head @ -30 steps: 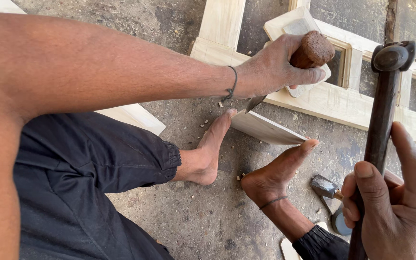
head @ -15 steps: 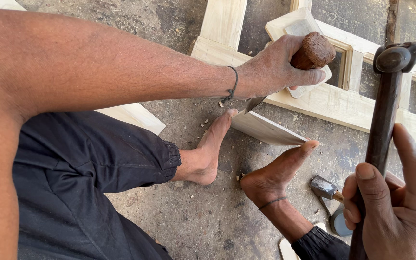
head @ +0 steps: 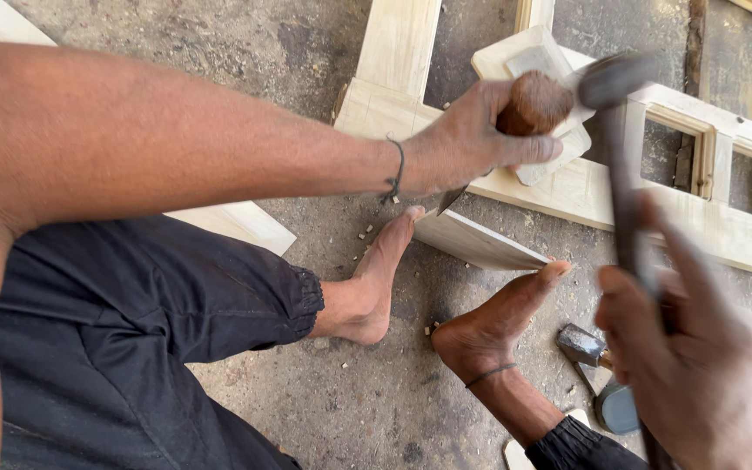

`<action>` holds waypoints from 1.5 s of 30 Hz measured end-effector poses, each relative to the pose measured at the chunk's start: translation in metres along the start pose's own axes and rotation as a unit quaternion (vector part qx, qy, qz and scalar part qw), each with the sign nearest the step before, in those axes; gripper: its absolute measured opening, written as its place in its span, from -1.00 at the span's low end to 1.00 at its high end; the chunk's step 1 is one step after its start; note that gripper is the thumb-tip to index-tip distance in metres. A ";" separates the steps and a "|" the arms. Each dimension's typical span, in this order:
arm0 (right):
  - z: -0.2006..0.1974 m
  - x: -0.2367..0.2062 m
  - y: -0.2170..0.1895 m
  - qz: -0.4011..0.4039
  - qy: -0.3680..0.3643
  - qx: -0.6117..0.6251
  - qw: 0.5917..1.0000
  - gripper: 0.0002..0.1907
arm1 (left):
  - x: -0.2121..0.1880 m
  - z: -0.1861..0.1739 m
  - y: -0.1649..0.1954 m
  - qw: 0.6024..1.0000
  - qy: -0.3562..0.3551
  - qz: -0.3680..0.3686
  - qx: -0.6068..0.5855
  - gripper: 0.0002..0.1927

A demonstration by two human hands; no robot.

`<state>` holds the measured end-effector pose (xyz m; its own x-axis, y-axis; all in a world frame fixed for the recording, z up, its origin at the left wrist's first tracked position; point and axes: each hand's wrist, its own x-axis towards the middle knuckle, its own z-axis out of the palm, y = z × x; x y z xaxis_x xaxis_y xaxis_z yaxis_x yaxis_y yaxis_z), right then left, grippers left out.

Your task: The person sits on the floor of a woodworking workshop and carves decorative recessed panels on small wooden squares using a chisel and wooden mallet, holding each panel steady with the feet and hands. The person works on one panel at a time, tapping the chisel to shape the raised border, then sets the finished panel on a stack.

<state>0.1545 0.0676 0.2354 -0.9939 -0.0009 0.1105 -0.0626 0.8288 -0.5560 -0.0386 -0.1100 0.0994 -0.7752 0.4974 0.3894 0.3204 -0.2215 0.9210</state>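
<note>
wooden chisel handle [head: 533, 103] in left hand [head: 472, 139] — hammer [head: 624, 191] in right hand [head: 698, 374]

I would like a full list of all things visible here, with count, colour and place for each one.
chisel: one, brown wooden handle, steel blade angled down to the board, in the left hand.
hammer: one, dark, blurred, raised in the right hand.
wooden board: one, pale, on the floor between both feet.
wooden frame: one, pale, across the top right.
second hammer: one, dark head, lying on the floor by the right foot.
concrete floor: grey, with small wood chips.
trousers: black, lower left.
left hand: around the chisel handle.
right hand: around the hammer handle.
</note>
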 end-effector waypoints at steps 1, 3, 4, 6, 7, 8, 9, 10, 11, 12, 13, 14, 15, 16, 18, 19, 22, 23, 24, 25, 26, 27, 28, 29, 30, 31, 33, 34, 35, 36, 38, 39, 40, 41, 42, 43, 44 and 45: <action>-0.003 0.003 0.007 -0.013 -0.031 -0.022 0.999 -0.36 | -0.001 0.000 0.001 1.000 -0.003 -0.001 0.015 -0.55; -0.007 0.006 0.024 -0.003 -0.021 0.028 0.999 -0.42 | -0.002 0.000 0.003 0.999 -0.010 -0.003 0.044 -0.56; -0.008 0.007 0.031 0.019 0.017 0.100 0.995 -0.48 | -0.002 0.000 0.004 0.999 -0.004 -0.008 0.051 -0.55; -0.006 0.006 0.044 0.053 0.035 0.126 0.990 -0.58 | -0.001 0.002 0.006 0.998 0.009 -0.020 0.066 -0.53; -0.006 0.005 0.048 0.067 0.016 0.080 0.994 -0.62 | -0.001 0.003 0.007 0.997 0.008 -0.035 0.063 -0.53; -0.006 0.003 0.051 0.080 -0.001 0.033 0.996 -0.65 | -0.002 0.004 0.008 0.997 0.007 -0.049 0.060 -0.53; -0.007 0.001 0.052 0.092 -0.013 -0.014 0.996 -0.67 | -0.001 0.004 0.009 0.996 0.002 -0.060 0.059 -0.54; -0.007 0.000 0.053 0.104 -0.023 -0.061 0.992 -0.68 | -0.002 0.004 0.009 0.997 -0.001 -0.042 0.071 -0.55; -0.009 -0.001 0.053 0.117 -0.034 -0.108 0.987 -0.68 | -0.003 0.004 0.008 0.996 -0.004 -0.023 0.083 -0.57; -0.012 -0.003 0.053 0.107 -0.042 -0.101 0.988 -0.64 | -0.004 0.003 0.008 0.995 -0.006 -0.005 0.095 -0.58; -0.014 -0.005 0.053 0.097 -0.052 -0.094 0.989 -0.53 | -0.003 0.004 0.007 0.997 -0.010 -0.011 0.081 -0.56; -0.015 -0.005 0.054 0.101 -0.035 -0.040 0.993 -0.54 | -0.002 0.003 0.006 0.997 -0.011 -0.018 0.070 -0.53; -0.016 -0.007 0.054 0.104 -0.017 0.014 0.994 -0.55 | -0.003 0.003 0.004 0.998 -0.013 -0.027 0.058 -0.50; -0.015 -0.007 0.054 0.125 0.027 0.111 0.986 -0.65 | -0.002 0.004 0.003 0.998 -0.008 -0.029 0.054 -0.50; -0.013 -0.007 0.053 0.144 0.035 0.153 0.977 -0.67 | -0.001 0.006 0.001 0.998 0.002 -0.036 0.048 -0.49; -0.012 -0.008 0.050 0.144 0.003 0.099 0.985 -0.67 | -0.001 0.006 0.000 0.998 0.001 -0.040 0.052 -0.50; -0.010 -0.006 0.034 0.138 -0.074 -0.069 0.985 -0.47 | -0.006 0.004 0.000 0.994 -0.016 -0.061 0.091 -0.54; -0.010 -0.005 0.026 0.127 -0.078 -0.091 0.985 -0.42 | -0.013 0.001 0.000 0.989 -0.027 -0.086 0.118 -0.56; -0.010 -0.005 0.017 0.116 -0.082 -0.112 0.983 -0.37 | -0.019 -0.001 0.000 0.982 -0.037 -0.113 0.144 -0.58; -0.009 -0.006 0.008 0.090 -0.067 -0.099 0.989 -0.35 | -0.021 -0.001 0.000 0.987 -0.020 -0.102 0.119 -0.59; -0.007 -0.004 0.002 0.063 -0.048 -0.084 0.993 -0.34 | -0.020 -0.003 0.001 0.991 -0.004 -0.089 0.098 -0.59; -0.006 -0.007 -0.004 0.063 -0.011 -0.029 0.997 -0.33 | -0.019 -0.003 0.002 0.994 0.011 -0.078 0.073 -0.58; -0.006 -0.012 -0.007 0.072 0.020 0.025 0.997 -0.33 | -0.016 -0.003 0.004 0.994 0.016 -0.071 0.084 -0.59; -0.007 -0.018 -0.007 0.083 0.050 0.079 0.992 -0.32 | -0.009 -0.003 0.006 0.993 0.020 -0.066 0.093 -0.59; -0.008 -0.024 -0.004 0.111 0.053 0.074 0.990 -0.31 | -0.001 -0.003 0.008 0.992 0.023 -0.054 0.109 -0.60; -0.009 -0.029 0.003 0.131 0.063 0.073 0.987 -0.29 | 0.007 -0.003 0.011 0.991 0.011 -0.029 0.132 -0.61; -0.014 -0.038 0.024 0.155 0.069 0.104 0.980 -0.28 | 0.019 0.001 0.017 0.984 -0.015 0.024 0.176 -0.63; -0.019 -0.043 0.035 0.163 0.059 0.136 0.975 -0.29 | 0.020 0.003 0.018 0.975 -0.058 0.025 0.211 -0.65; -0.023 -0.048 0.046 0.175 0.060 0.150 0.971 -0.30 | 0.020 0.007 0.018 0.964 -0.102 0.028 0.244 -0.66; -0.027 -0.054 0.055 0.186 0.061 0.163 0.967 -0.32 | 0.019 0.010 0.017 0.950 -0.145 0.031 0.275 -0.68; -0.032 -0.063 0.069 0.209 0.077 0.178 0.958 -0.34 | 0.010 0.016 0.009 0.921 -0.231 -0.003 0.315 -0.87; -0.033 -0.067 0.073 0.220 0.085 0.194 0.952 -0.35 | 0.009 0.020 0.002 0.901 -0.275 -0.014 0.334 -0.94; -0.035 -0.070 0.076 0.225 0.088 0.226 0.944 -0.36 | 0.007 0.024 -0.005 0.871 -0.325 -0.028 0.367 -0.94; -0.035 -0.073 0.077 0.228 0.090 0.239 0.940 -0.35 | 0.004 0.026 -0.014 0.837 -0.370 -0.045 0.401 -0.92; -0.035 -0.075 0.077 0.231 0.092 0.252 0.935 -0.34 | 0.001 0.028 -0.022 0.813 -0.369 -0.039 0.449 -0.91; -0.035 -0.078 0.076 0.235 0.098 0.243 0.936 -0.31 | -0.002 0.032 -0.031 0.786 -0.366 -0.031 0.496 -0.90; -0.035 -0.081 0.075 0.244 0.102 0.234 0.936 -0.29 | -0.004 0.035 -0.039 0.759 -0.365 -0.025 0.539 -0.89; -0.035 -0.083 0.075 0.242 0.108 0.237 0.935 -0.30 | -0.004 0.037 -0.047 0.757 -0.375 -0.034 0.533 -0.86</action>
<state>0.2356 0.1488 0.2133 -0.8774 0.4662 -0.1132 0.3062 0.3623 -0.8803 -0.0310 -0.0707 0.0553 -0.4105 0.9025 -0.1306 0.8614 0.4307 0.2693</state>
